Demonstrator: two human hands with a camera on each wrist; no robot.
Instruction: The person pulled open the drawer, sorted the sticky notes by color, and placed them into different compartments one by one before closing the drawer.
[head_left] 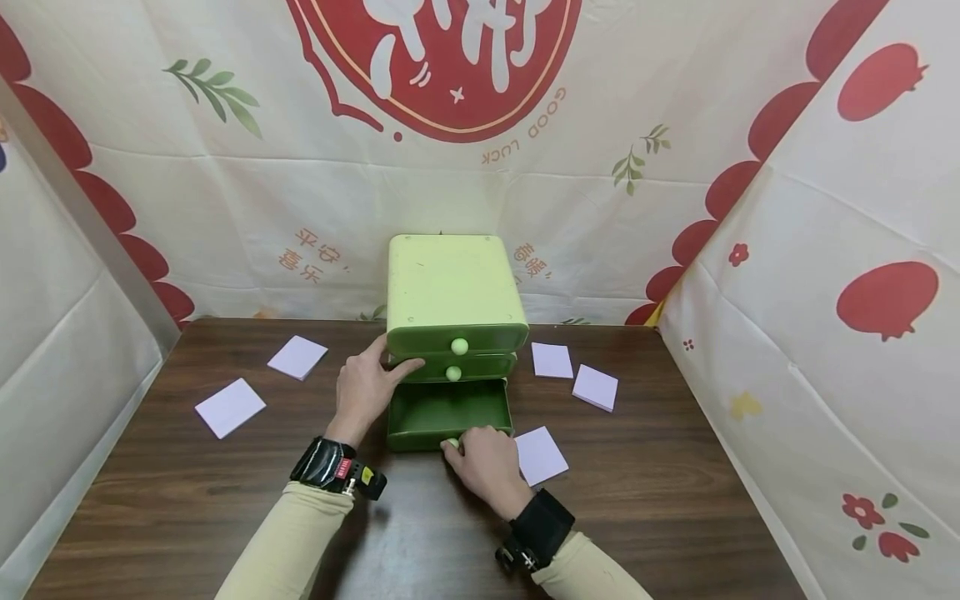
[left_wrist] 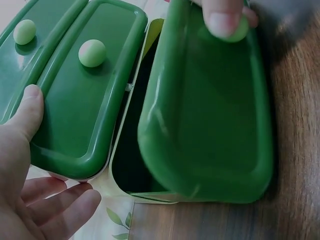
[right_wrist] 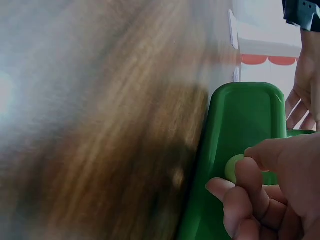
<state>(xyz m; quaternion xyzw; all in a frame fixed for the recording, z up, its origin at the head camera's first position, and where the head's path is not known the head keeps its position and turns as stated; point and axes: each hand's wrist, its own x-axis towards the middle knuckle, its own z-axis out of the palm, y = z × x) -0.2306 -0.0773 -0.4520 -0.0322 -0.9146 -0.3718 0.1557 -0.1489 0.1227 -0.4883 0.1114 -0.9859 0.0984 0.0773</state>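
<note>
A small pale-green cabinet (head_left: 453,279) with dark green drawer fronts stands at the back of the table. Its bottom drawer (head_left: 450,408) is pulled out, and its inside looks bare. My right hand (head_left: 486,468) pinches that drawer's round light-green knob (right_wrist: 233,169) between thumb and fingers. My left hand (head_left: 366,387) rests against the cabinet's left side, its thumb lying across the middle drawer front (left_wrist: 75,115). In the left wrist view, the other fingers of that hand extend loosely along the side. The top drawer knob (head_left: 459,346) and middle drawer knob (head_left: 453,374) are untouched.
On the wooden table (head_left: 187,500), two white paper squares (head_left: 230,407) lie left of the cabinet. Three more lie to the right, one paper square (head_left: 542,456) close beside my right hand. A printed cloth (head_left: 480,192) hangs behind, with cloth walls on both sides.
</note>
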